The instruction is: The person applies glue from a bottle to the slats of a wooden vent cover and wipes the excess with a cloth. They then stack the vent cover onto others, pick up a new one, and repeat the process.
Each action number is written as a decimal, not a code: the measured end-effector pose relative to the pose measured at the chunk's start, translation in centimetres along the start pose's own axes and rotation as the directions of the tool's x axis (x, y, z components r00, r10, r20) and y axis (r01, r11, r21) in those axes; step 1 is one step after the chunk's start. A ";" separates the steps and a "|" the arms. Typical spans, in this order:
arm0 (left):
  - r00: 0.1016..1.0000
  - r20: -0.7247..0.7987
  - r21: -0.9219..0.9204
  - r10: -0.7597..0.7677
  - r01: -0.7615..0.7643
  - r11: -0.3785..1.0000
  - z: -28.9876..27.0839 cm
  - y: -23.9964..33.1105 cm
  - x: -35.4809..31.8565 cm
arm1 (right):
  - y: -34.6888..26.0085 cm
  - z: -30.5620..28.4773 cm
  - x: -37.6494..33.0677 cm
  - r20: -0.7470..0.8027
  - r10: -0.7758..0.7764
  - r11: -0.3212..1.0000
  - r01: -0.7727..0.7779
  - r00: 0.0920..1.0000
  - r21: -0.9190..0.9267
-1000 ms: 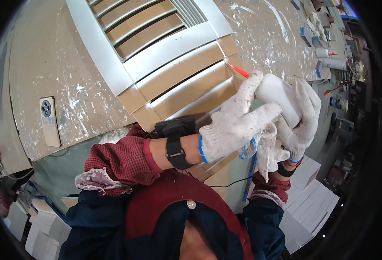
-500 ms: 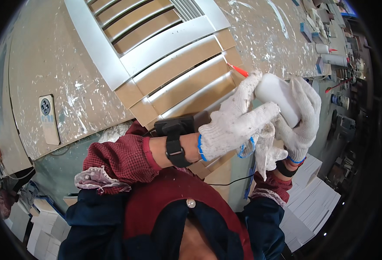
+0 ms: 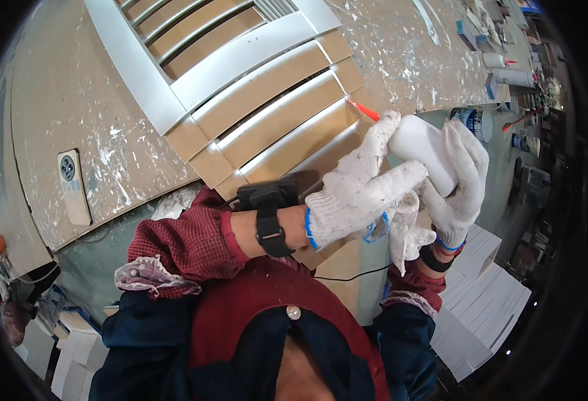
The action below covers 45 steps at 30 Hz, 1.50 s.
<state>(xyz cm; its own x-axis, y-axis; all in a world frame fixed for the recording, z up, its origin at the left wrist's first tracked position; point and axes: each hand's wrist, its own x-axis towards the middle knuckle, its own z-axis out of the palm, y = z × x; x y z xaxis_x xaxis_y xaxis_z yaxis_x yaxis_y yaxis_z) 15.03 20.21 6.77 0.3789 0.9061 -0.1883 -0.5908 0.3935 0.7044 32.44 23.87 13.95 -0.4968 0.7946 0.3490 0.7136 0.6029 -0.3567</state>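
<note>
Both my hands wear white knit gloves and hold a white squeeze bottle point(image 3: 422, 150), tilted with its red nozzle point(image 3: 364, 110) pointing to the far left. My left hand point(image 3: 367, 184) is closed round the nozzle end, thumb and fingers on its near and far sides. At the bottle's base, my right hand point(image 3: 462, 174) wraps its right side. The nozzle tip meets a joint near the right edge of a slatted panel point(image 3: 274, 120), which has brown boards, white-painted edges and a white frame. A white line runs along the joints behind the tip.
A paint-spattered table point(image 3: 120, 134) bears the panel. On its left lies a phone point(image 3: 73, 187). Beyond the table's right edge stands a paint bucket point(image 3: 474, 121). White stacked boards point(image 3: 481, 314) are at the lower right. More bottles point(image 3: 511, 77) stand at the far right.
The panel has shifted up and left in view. The nozzle tip has moved nearer to me along the panel's right-hand joints, and the white line behind it is longer. Both hands keep their hold.
</note>
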 end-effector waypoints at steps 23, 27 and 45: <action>0.998 0.023 0.166 -0.061 0.057 0.984 1.1 -1.5 -1.1 | -0.2 -1.4 -3.8 0.054 0.011 1.000 -0.011 0.998 -0.011; 0.997 0.009 0.227 -0.070 0.066 0.972 1.6 -2.1 -1.5 | -0.2 -1.3 -4.9 0.005 -0.010 1.000 0.010 1.000 -0.009; 0.996 -0.074 0.358 -0.044 0.068 0.931 1.2 -3.9 -0.9 | 1.4 0.7 -6.5 -0.058 -0.018 0.999 0.020 0.998 0.035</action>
<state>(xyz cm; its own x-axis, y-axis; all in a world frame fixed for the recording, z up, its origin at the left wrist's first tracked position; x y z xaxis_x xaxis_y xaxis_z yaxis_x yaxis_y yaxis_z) 17.89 17.68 4.97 0.3507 0.8969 -0.2692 -0.2697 0.3720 0.8882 36.33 19.65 10.55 -0.4797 0.7784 0.4049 0.6859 0.6205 -0.3802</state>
